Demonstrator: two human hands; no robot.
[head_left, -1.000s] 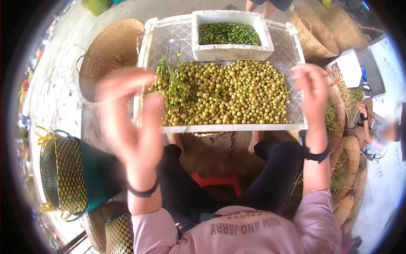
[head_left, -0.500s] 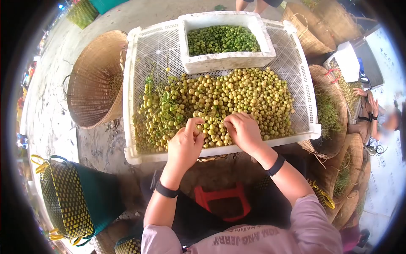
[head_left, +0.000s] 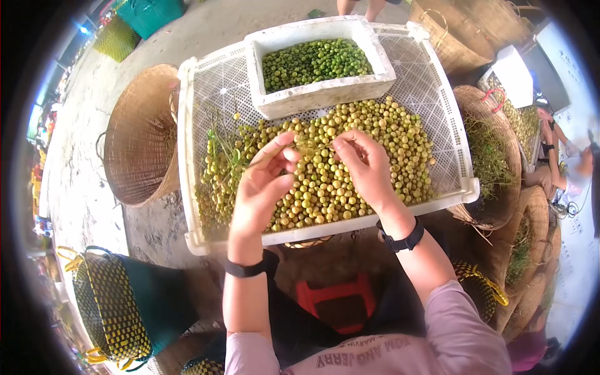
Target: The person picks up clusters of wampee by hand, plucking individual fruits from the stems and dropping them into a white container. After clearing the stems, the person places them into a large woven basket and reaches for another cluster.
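Small round yellow-green fruits (head_left: 337, 178) lie heaped in a white perforated plastic tray (head_left: 417, 62). Over the heap's left part, my left hand (head_left: 261, 181) is raised with its fingers apart and bent, nothing clearly held. Across from it, my right hand (head_left: 369, 167) has thumb and forefinger pinched together just above the fruits; whatever is between them is too small to name. A blurred yellowish tuft shows between the two hands. Thin green stems (head_left: 222, 150) with fruits on them lie at the tray's left side.
A white foam box (head_left: 325, 97) of darker green fruits stands on the tray's far part. To the left is a wicker basket (head_left: 134, 150); on the right, another basket (head_left: 515, 147) holds stems. A red stool (head_left: 334, 294) is below. Another person's arm (head_left: 553, 147) shows far right.
My hands have moved up and farther over the fruits. The left fingers have spread from a closed pinch, while the right hand stays pinched. Fewer stems show beside my left hand.
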